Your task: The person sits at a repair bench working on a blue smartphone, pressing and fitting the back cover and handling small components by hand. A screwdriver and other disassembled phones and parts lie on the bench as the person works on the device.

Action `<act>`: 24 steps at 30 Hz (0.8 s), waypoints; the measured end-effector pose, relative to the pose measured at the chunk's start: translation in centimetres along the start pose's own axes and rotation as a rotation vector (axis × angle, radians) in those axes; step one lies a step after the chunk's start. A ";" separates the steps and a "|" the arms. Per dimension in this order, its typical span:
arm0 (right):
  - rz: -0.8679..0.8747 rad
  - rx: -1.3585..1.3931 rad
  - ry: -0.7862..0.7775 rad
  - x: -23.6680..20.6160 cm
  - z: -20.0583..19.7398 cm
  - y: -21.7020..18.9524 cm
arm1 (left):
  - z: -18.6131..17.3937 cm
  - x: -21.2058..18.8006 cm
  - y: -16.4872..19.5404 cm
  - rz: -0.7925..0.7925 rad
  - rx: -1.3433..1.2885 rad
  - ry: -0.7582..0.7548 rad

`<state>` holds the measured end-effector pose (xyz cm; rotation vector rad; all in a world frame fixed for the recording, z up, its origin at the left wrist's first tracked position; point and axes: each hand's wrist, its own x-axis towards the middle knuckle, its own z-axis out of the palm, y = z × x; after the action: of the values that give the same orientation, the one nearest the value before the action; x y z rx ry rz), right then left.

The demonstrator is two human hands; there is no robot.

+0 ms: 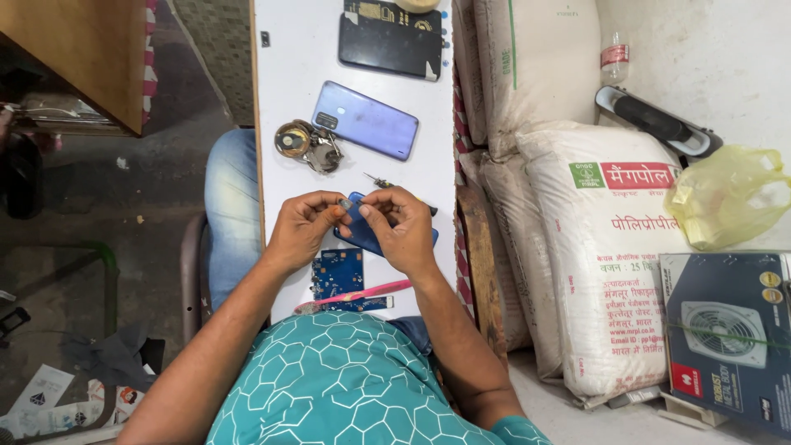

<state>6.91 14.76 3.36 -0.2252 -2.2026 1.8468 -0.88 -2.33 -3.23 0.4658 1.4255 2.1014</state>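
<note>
Two hands pinch a tiny part over a blue phone piece on the narrow white board (pixel 284 99).

Nearest, below the blue phone piece (pixel 367 235), lie one blue circuit board (pixel 338 274) and one pink tool (pixel 362 294). The left hand (pixel 298 231) and right hand (pixel 404 229) close fingertips on a small part (pixel 344 202), raised for close work. Beyond it: one screwdriver (pixel 381 180), one key bunch (pixel 309 146), two phones (pixel 365 120), (pixel 390 37).

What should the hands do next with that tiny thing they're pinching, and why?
Probably lower the small part, pinched between left hand and right hand, onto the blue phone piece right beneath it. The screwdriver lies close by, ready for fastening.
</note>
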 end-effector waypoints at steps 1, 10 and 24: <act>-0.024 -0.016 0.002 0.0 0.0 0.0 | 0.0 0.1 -0.1 0.007 0.004 0.000; -0.147 -0.147 0.040 0.8 -0.2 -0.2 | 2.0 1.4 1.1 -0.020 -0.062 0.002; -0.261 -0.506 0.036 0.8 -0.8 -2.6 | 2.9 1.3 2.0 0.101 0.098 -0.051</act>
<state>6.49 15.30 6.12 -0.0564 -2.4974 1.1249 -0.73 0.05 -0.33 0.6381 1.5092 2.0885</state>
